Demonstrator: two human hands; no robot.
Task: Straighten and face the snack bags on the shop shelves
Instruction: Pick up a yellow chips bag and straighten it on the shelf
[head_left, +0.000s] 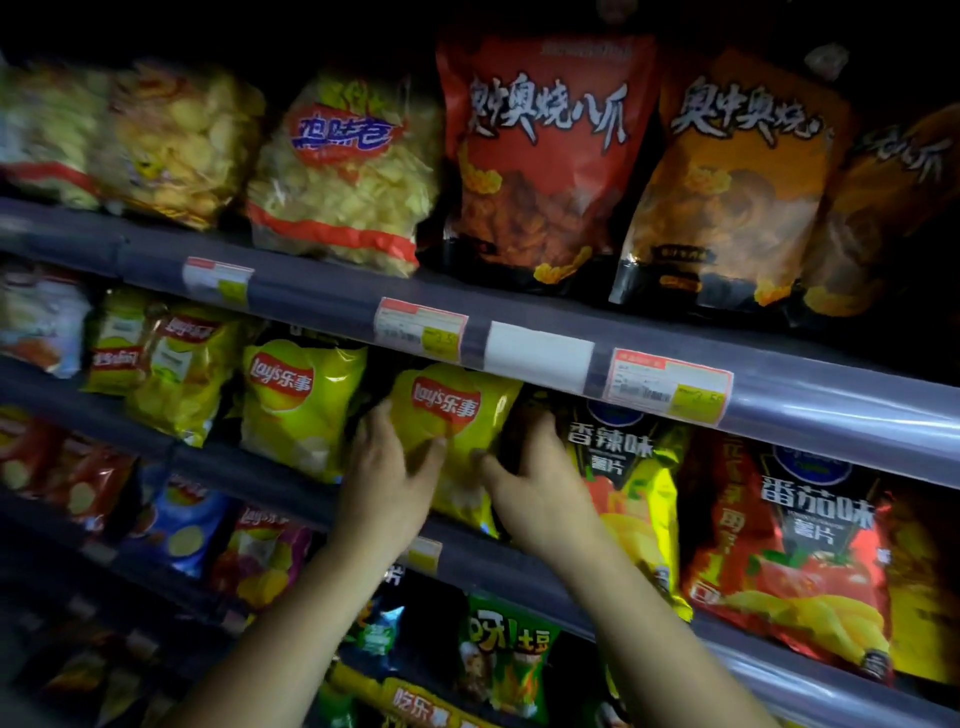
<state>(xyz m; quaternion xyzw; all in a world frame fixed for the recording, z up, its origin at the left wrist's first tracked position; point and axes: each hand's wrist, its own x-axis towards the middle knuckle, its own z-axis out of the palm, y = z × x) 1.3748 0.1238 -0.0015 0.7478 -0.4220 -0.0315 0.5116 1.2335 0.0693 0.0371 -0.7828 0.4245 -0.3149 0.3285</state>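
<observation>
A yellow Lay's chip bag stands on the middle shelf, its logo facing out. My left hand grips its left edge, thumb across the front and fingers behind the side. My right hand grips its right edge the same way, thumb on the front. Another yellow Lay's bag stands just to its left. A yellow spicy-flavour chip bag and a red tomato-flavour bag stand to the right.
The upper shelf carries clear bags of yellow chips and large red and orange pouches. Its rail with price tags overhangs the held bag. Lower shelves hold blue, red and green bags.
</observation>
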